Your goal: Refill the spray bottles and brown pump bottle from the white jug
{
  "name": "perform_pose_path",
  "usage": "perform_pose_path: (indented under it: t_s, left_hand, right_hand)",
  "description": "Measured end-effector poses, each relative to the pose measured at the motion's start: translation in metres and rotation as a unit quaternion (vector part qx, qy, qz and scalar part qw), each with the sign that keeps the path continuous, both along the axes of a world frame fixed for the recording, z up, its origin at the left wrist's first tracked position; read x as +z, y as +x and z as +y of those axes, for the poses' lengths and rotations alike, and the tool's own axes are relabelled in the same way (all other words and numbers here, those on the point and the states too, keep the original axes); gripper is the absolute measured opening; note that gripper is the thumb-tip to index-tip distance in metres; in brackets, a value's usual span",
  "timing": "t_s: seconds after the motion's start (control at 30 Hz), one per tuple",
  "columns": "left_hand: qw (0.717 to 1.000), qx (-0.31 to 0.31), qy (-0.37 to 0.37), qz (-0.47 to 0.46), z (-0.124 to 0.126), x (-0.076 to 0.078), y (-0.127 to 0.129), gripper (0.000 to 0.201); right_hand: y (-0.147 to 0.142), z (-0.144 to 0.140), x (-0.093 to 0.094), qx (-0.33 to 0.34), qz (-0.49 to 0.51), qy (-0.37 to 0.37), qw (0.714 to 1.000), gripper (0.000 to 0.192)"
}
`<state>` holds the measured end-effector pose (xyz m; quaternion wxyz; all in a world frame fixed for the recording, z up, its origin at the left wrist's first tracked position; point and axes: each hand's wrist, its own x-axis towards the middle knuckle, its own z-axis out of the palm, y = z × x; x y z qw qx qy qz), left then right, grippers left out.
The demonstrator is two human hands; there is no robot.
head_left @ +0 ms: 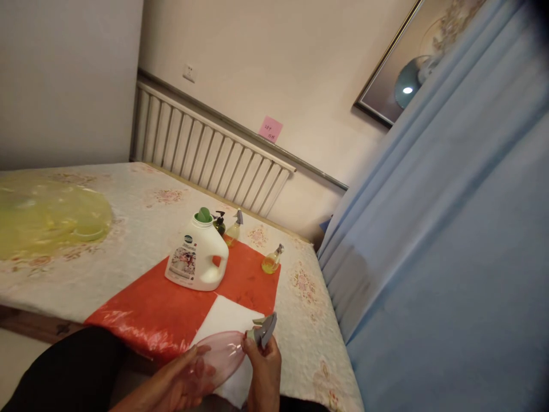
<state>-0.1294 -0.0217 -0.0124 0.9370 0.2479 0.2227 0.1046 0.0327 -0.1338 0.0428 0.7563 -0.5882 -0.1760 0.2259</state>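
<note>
A clear pink spray bottle (pixel 225 352) lies tilted between my hands, low in the view. My left hand (pixel 193 375) is wrapped round its body, and the fingers show through the plastic. At the neck, my right hand (pixel 263 357) grips the grey spray head (pixel 265 332). Whether the head is screwed tight I cannot tell. Beneath the bottle is a white sheet (pixel 227 320) on a red plastic mat (pixel 150 303). A large white detergent jug (pixel 199 254), with green showing in its mouth, stands just beyond my hands.
Behind the jug are a dark pump bottle (pixel 219 224) and a clear spray bottle (pixel 234 229). A small spray bottle with yellow liquid (pixel 271 261) stands at the mat's far right corner. A yellow-green transparent plastic item (pixel 51 217) lies left on the flowered bedcover (pixel 141 200). A blue curtain (pixel 450 229) hangs right.
</note>
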Motion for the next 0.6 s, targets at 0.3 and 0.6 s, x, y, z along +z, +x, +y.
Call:
perform_pose_path:
  t_s: [0.3, 0.6]
  left_hand:
    - [0.993, -0.004, 0.113, -0.045, 0.009, -0.028, 0.002, 0.104]
    - [0.966, 0.001, 0.258, 0.003, 0.023, -0.052, 0.01, 0.09]
  right_hand:
    - [-0.003, -0.001, 0.005, -0.01, -0.003, 0.006, 1.0, 0.043]
    - [-0.004, -0.001, 0.005, -0.007, -0.007, -0.011, 1.0, 0.043]
